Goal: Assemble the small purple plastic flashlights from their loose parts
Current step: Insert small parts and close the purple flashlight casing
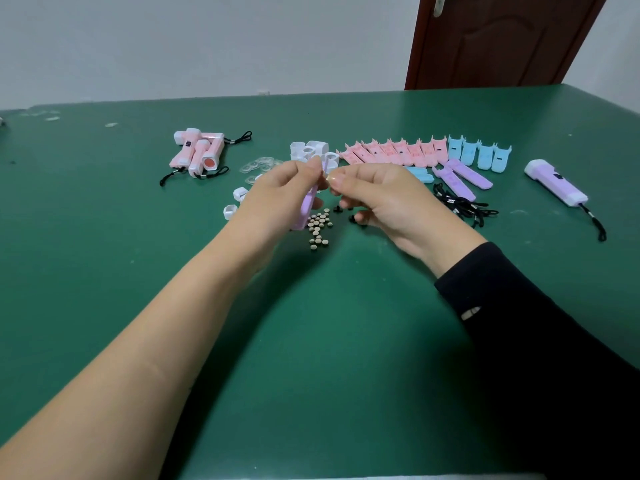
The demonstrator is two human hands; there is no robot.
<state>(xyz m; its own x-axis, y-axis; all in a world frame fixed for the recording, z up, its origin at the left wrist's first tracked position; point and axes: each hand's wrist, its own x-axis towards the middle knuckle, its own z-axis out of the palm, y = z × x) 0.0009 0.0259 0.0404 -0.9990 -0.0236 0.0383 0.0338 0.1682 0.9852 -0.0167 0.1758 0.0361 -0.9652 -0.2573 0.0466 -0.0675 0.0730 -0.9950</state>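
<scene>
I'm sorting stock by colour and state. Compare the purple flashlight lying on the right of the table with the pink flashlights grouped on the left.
The purple flashlight lies alone, apart from the other parts; the pink flashlights lie bunched together, touching. Its body is lilac, theirs pink. Its wide white head points away to the far left, while one pink flashlight shows its head end-on, toward the camera. Both kinds look assembled, with white heads and black wrist cords, and lie flat on the green table.

Toward the far left of the green table [346, 323], a cluster of finished pink flashlights [199, 150] with black wrist cords. Along the far middle, a row of pink shell halves [391, 152], overlapping one another; just right of them, four blue shell halves [479, 154]. Beyond the far right corner, a dark red-brown door [498, 39] with a metal handle [439, 4], set in a pale grey wall [207, 43].
</scene>
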